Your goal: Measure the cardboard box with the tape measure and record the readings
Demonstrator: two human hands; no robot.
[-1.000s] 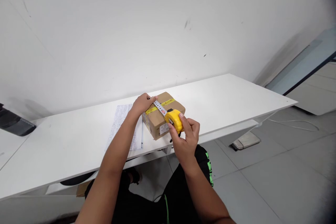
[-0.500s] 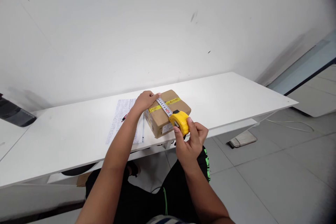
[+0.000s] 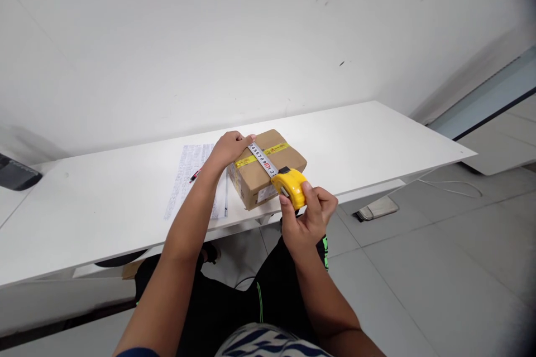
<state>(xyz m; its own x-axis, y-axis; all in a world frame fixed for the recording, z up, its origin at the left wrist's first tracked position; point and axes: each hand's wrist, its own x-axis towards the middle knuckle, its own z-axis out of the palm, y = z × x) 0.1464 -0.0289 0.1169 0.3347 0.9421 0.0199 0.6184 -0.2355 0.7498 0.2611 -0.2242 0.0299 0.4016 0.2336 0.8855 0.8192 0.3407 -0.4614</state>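
A small cardboard box (image 3: 251, 175) with a yellow tape band sits near the front edge of the white table (image 3: 104, 206). My right hand (image 3: 309, 217) is closed round a yellow tape measure (image 3: 293, 185) at the box's near right corner. Its white blade (image 3: 262, 158) stretches diagonally across the box top. My left hand (image 3: 229, 148) pinches the blade's end against the box's far left edge.
A printed sheet of paper (image 3: 190, 175) with a red pen (image 3: 195, 174) on it lies left of the box. A dark object (image 3: 14, 173) sits at the far left. A white power strip (image 3: 377, 208) and cable lie on the grey tiled floor under the table's right end.
My right hand has drawn the tape measure case a little further toward the box's near corner, so more blade shows. The view has tipped downward slightly. My left hand stays on the blade's end.
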